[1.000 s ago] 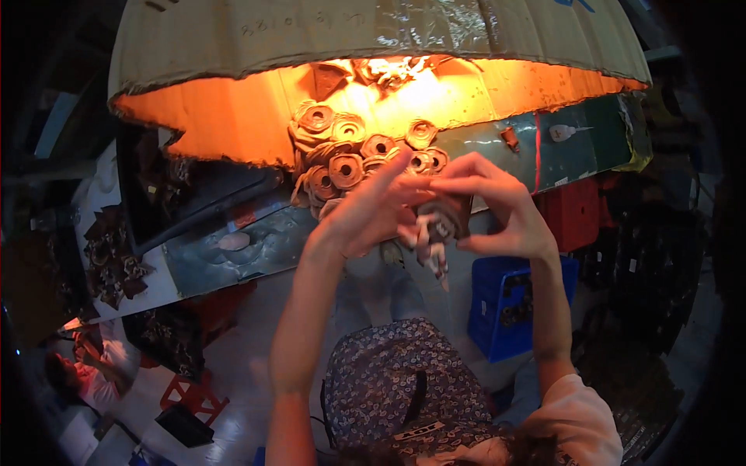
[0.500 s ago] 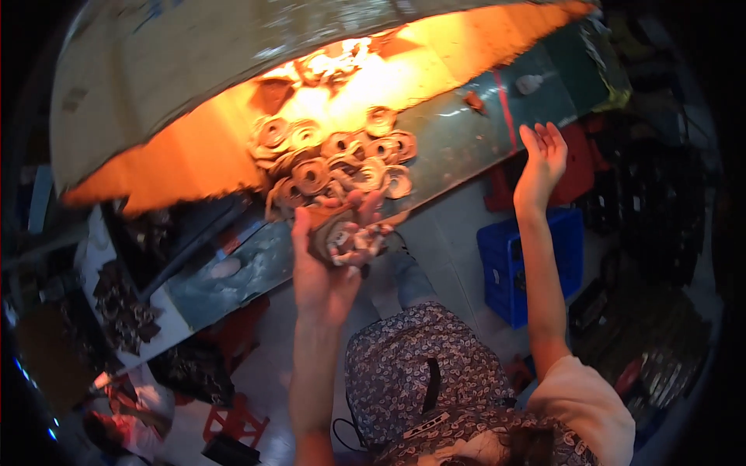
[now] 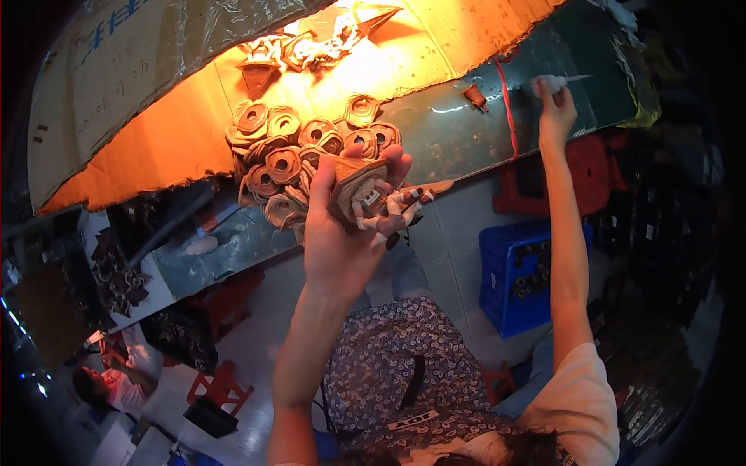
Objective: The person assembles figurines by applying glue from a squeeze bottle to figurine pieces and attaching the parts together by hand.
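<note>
**Squeeze bottle at the right fingertips, figure piece well apart in the left hand**

Item one: a white squeeze bottle (image 3: 552, 81), lying on the green tabletop (image 3: 435, 136) toward its far right end. Its long axis runs roughly crosswise, with the thin nozzle (image 3: 577, 78) pointing right, away from the figure piece. We record the right hand (image 3: 556, 118) as by far the nearer: its arm is stretched out, and its fingertips are at the bottle's near side, overlapping it. The fingers look bent around the body; whether they have closed on it, we cannot tell.

Item two: a brown figure piece (image 3: 367, 193) with pale, knobbly parts, held in the left hand (image 3: 339, 237), palm up, thumb along its left side and fingers wrapped behind. It lies in front of the body, near the table's edge, with the pale parts reaching out to the right. From here the bottle lies to the right and farther out.

Between the two we list a small brown piece (image 3: 475, 98) and a red cord (image 3: 506, 109), both on the tabletop. Beyond the left hand we note a heap of brown ring-shaped pieces (image 3: 272, 161), lit orange beneath a cardboard cover (image 3: 148, 74).
</note>
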Demonstrator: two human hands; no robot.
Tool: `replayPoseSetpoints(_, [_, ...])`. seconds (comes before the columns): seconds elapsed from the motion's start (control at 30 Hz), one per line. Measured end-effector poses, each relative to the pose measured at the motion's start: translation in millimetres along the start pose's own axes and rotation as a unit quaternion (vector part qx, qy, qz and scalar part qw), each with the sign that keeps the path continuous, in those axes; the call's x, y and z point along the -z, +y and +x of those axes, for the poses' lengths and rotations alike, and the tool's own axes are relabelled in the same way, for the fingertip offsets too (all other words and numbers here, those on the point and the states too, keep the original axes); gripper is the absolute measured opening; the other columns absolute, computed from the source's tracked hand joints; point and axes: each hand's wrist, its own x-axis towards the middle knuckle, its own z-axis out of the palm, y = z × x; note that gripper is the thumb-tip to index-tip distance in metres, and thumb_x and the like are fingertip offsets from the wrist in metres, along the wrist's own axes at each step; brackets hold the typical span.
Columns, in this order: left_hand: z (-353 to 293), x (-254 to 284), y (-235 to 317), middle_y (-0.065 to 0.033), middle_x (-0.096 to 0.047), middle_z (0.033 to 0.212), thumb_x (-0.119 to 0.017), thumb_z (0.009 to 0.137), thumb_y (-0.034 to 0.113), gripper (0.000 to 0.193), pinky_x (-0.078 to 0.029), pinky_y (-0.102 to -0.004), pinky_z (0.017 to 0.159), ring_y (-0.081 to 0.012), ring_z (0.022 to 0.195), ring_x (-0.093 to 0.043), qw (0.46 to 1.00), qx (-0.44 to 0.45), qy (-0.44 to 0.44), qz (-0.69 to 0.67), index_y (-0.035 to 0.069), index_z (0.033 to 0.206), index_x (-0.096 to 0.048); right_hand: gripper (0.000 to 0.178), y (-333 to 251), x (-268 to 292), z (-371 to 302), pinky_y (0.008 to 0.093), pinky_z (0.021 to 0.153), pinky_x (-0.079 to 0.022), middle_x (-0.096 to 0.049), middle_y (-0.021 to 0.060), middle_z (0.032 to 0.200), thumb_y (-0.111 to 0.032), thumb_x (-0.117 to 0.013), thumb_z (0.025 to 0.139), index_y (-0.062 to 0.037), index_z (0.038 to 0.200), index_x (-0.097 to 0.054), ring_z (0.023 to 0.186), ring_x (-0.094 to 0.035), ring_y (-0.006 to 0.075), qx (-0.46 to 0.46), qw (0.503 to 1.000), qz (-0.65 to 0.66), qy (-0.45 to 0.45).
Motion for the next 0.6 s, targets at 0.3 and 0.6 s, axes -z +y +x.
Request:
replayPoseSetpoints(0.3, [2.9, -12.0, -0.3, -0.0142, -0.056, 0.114, -0.034, 0.096, 0.043, 0.044, -0.051, -0.0424, 0.081, -0.0335, 0.114, -0.051, 0.987, -0.087, -0.021, 0.136, 0.012, 0.127, -0.038, 0.042, -187.4, 25.3, -176.3, 0.0273, 0.07, -0.047, -0.062, 0.0171, 0.092, -0.018, -0.055, 0.09, 0.0075, 0.121, -0.042, 0.08, -0.059, 0.0165, -0.142, 0.923, 0.183, -0.307])
replayPoseSetpoints(0.6, [5.9, 2.3, 19.1, -0.0216, -0.055, 0.114, -0.035, 0.094, 0.052, 0.055, -0.052, -0.0411, 0.083, -0.0382, 0.104, -0.057, 0.954, 0.005, -0.09, 0.287, 0.011, 0.129, -0.037, 0.056, -197.4, 10.2, -191.3, 0.0218, 0.05, -0.041, -0.059, 0.0124, 0.071, -0.043, -0.056, 0.089, 0.0084, 0.11, -0.052, 0.057, -0.053, 0.0124, -0.121, 0.934, 0.141, -0.305])
